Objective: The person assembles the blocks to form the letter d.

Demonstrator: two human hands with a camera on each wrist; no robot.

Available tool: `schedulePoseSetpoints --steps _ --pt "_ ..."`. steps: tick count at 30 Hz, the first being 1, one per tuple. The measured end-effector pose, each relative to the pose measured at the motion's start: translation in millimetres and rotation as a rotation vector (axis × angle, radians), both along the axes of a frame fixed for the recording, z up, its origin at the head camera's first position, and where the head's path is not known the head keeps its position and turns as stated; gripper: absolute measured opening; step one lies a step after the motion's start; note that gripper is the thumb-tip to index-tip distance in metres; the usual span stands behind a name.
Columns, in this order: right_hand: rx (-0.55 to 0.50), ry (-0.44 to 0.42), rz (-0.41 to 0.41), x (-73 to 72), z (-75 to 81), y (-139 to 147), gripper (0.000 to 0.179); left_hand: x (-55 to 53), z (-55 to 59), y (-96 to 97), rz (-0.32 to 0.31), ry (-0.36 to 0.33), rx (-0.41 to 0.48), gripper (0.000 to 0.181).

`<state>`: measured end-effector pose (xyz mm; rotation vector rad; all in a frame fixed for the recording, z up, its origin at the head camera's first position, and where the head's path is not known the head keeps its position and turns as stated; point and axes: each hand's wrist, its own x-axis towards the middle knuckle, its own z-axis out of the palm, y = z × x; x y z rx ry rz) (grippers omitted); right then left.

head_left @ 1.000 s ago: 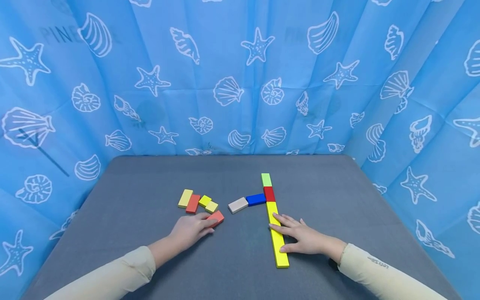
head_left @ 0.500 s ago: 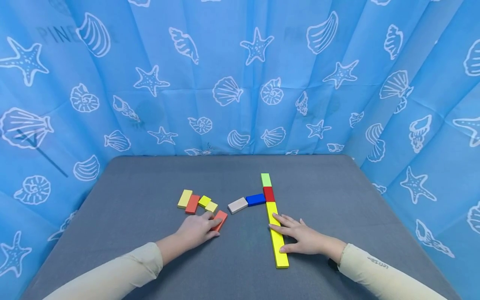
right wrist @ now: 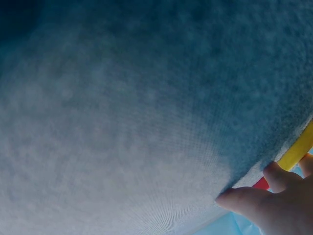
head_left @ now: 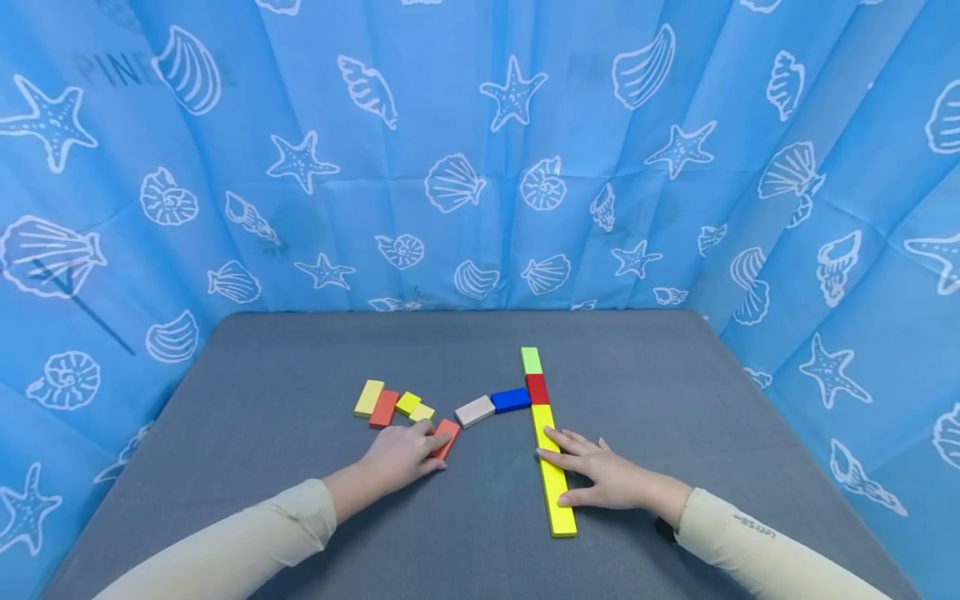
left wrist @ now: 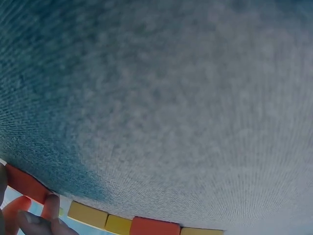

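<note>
My left hand (head_left: pixel 397 456) pinches an orange-red block (head_left: pixel 447 435) lying flat on the table, fingers on its top and side. In the left wrist view, fingertips touch the same orange-red block (left wrist: pixel 25 183) at the lower left. My right hand (head_left: pixel 611 477) lies spread, its fingertips resting on a long yellow block (head_left: pixel 555 500). Beyond it, in line, lie a red block (head_left: pixel 537 388) and a light green block (head_left: pixel 531 360). A blue block (head_left: pixel 511 400) sits against this line's left side, with a pale beige block (head_left: pixel 475 412) at its left end.
Left of the held block is a bent row: a small pale yellow block (head_left: pixel 422 414), a small yellow block (head_left: pixel 408 402), another orange-red block (head_left: pixel 384 408) and a pale yellow block (head_left: pixel 369 398). The grey table (head_left: pixel 637 350) ends at a blue shell-print curtain (head_left: pixel 495 225).
My left hand has slid rightward with the orange-red block and turned it more lengthwise, nearer the beige block. My right hand has stayed in place.
</note>
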<state>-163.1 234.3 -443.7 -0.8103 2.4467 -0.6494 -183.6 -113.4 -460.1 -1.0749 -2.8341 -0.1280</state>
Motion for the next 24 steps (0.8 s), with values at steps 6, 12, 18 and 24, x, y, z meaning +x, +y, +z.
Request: schedulePoseSetpoints --steps 6,12,18,24 --pt "-0.009 -0.005 -0.001 0.4 0.5 0.0 0.07 -0.3 0.5 3.2 0.009 0.009 -0.022 0.045" --pt "-0.015 -0.012 -0.003 0.4 -0.9 0.5 0.069 -0.1 0.7 5.8 0.02 -0.006 -0.036 0.047" --pt "-0.021 -0.012 -0.002 0.3 -1.3 0.6 0.069 0.3 1.4 7.5 0.027 -0.007 -0.04 0.047" --pt "-0.015 -0.009 -0.002 0.3 -0.8 0.7 0.069 0.6 1.2 7.2 0.037 -0.011 -0.033 0.048"
